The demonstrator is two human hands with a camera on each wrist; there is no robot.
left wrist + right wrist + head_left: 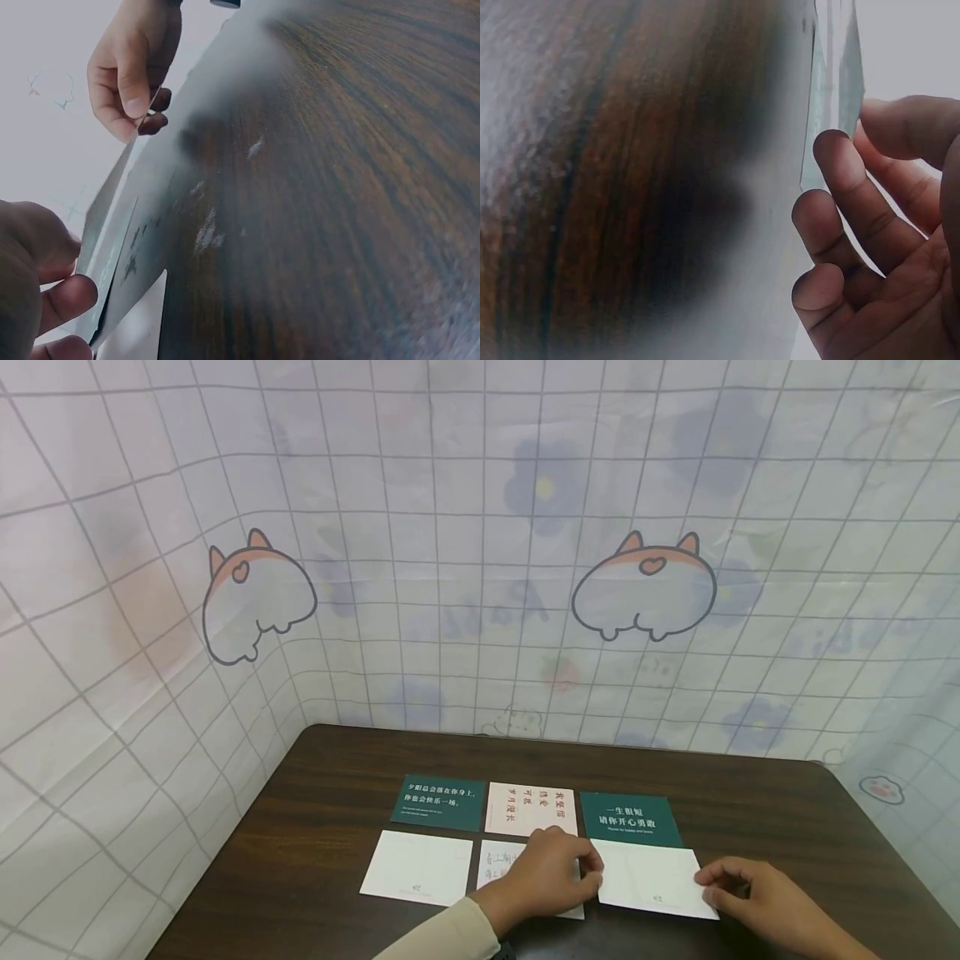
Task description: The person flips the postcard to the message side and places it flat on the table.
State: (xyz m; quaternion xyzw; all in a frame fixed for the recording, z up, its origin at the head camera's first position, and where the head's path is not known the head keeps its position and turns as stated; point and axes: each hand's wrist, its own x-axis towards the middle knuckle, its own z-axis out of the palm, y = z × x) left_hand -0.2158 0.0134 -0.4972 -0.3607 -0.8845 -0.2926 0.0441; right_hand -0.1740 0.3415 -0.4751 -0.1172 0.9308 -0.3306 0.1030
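A white postcard [652, 878] with a small dark print near its lower edge is pinched at both sides. My left hand [546, 875] grips its left edge and my right hand [753, 897] its right edge, between thumb and fingers. Seen almost edge-on in the left wrist view, the white postcard [109, 187] stands up off the table. Directly behind it, a green card [630, 818] with white writing shows only in part. Under my left hand lies a pale card [497, 858] with handwriting, mostly covered by that hand.
The dark wooden table [285, 843] carries more cards: a green one [438, 803] at the back left, a cream one [525, 810] with red writing beside it, and a white one [417, 867] at the front left. Behind the table hangs a gridded curtain [465, 568].
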